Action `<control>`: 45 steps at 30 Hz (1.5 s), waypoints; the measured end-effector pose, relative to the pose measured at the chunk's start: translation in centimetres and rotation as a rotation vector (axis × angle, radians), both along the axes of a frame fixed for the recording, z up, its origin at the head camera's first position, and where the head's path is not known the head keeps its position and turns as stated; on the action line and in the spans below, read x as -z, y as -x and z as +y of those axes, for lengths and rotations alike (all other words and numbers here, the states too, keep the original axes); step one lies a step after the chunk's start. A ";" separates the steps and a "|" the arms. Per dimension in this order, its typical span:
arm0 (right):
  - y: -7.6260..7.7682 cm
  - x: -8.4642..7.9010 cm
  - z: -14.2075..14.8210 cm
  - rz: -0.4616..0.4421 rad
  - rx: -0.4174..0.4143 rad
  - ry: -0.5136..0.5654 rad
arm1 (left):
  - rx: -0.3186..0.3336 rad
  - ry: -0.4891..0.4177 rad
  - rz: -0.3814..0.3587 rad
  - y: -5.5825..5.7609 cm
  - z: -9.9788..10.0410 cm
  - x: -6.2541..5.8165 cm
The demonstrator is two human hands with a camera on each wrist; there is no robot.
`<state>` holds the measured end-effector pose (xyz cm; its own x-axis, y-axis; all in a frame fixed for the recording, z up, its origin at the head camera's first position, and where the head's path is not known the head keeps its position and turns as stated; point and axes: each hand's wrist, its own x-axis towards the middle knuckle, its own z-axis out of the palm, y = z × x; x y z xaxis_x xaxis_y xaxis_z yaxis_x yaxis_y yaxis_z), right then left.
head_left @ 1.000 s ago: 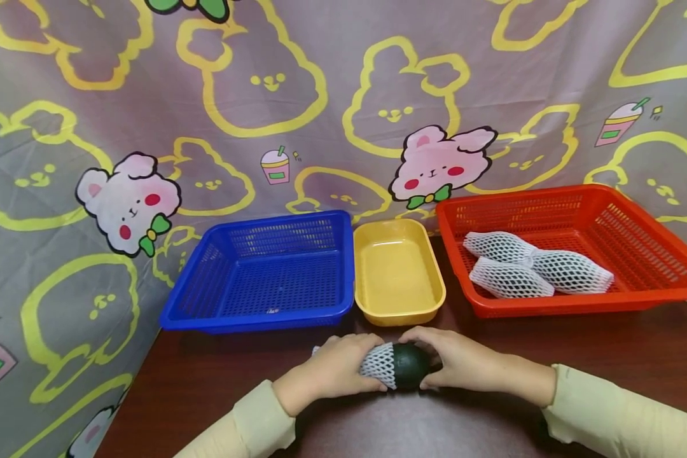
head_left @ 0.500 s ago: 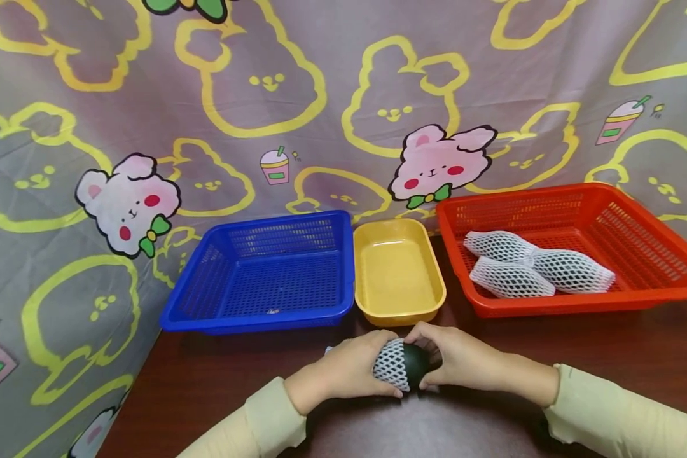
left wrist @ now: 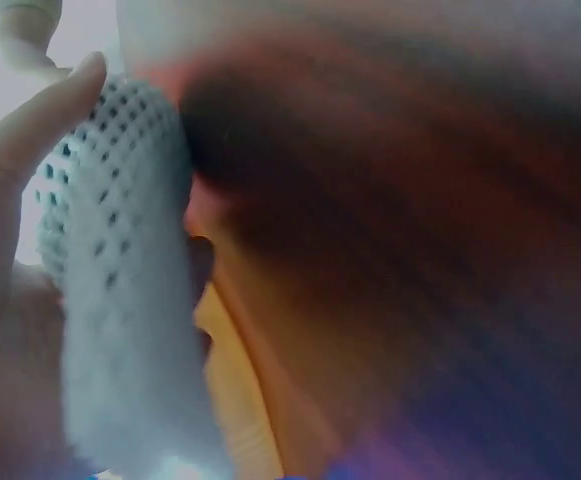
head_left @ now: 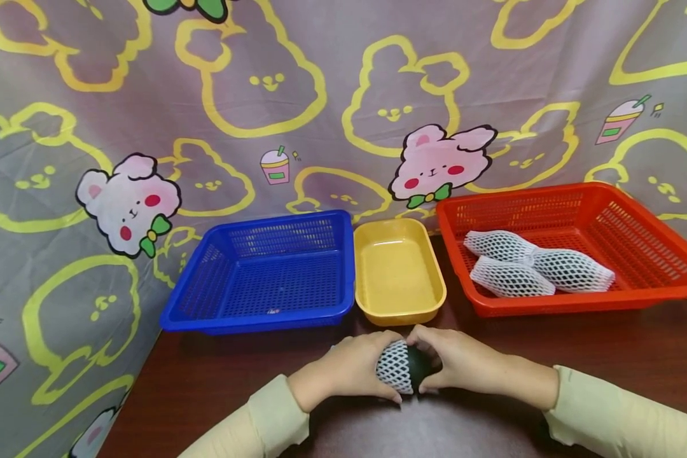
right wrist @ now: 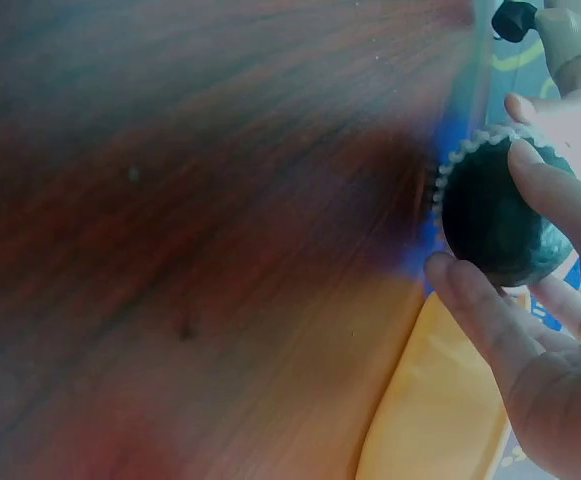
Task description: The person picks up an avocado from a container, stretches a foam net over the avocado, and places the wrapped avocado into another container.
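Note:
In the head view, a dark green rounded fruit (head_left: 418,366), which looks like an avocado, is held low over the tabletop between both hands. A white foam net sleeve (head_left: 394,367) covers its left part. My left hand (head_left: 352,367) grips the sleeve, thumb on the near side and fingers on the far side. Curled about the bare right end of the fruit is my right hand (head_left: 464,362). In the left wrist view the sleeve (left wrist: 130,240) trails as a loose tube past the palm. The right wrist view shows the fruit's bare end (right wrist: 495,215) ringed by the sleeve's scalloped edge.
Behind the hands stand a blue basket (head_left: 257,323), a yellow tray (head_left: 401,280) and a red basket (head_left: 584,304). Several white netted pieces (head_left: 512,277) lie in the red basket. A patterned curtain (head_left: 320,83) hangs behind the dark brown table (head_left: 206,381).
My left hand has moved right with the sleeve, closer to my right hand. The sleeve's edge now covers more of the fruit, and less dark green shows. The right hand stays nearly in place.

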<state>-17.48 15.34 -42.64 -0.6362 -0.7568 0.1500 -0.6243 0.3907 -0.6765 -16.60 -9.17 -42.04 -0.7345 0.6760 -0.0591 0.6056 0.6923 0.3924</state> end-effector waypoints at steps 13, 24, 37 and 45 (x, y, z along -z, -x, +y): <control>0.1 0.0 0.9 0.001 -0.023 -0.030 | -0.104 0.048 0.027 -0.5 -2.6 -0.4; 0.2 0.1 0.6 -0.005 -0.014 0.002 | -0.072 -0.005 0.035 -0.3 -1.2 0.0; 0.3 0.2 0.6 -0.009 -0.017 0.041 | 0.003 -0.065 0.022 -0.2 0.1 -0.1; 0.4 0.2 0.7 0.028 -0.027 0.026 | 0.055 -0.073 0.045 0.0 0.9 0.1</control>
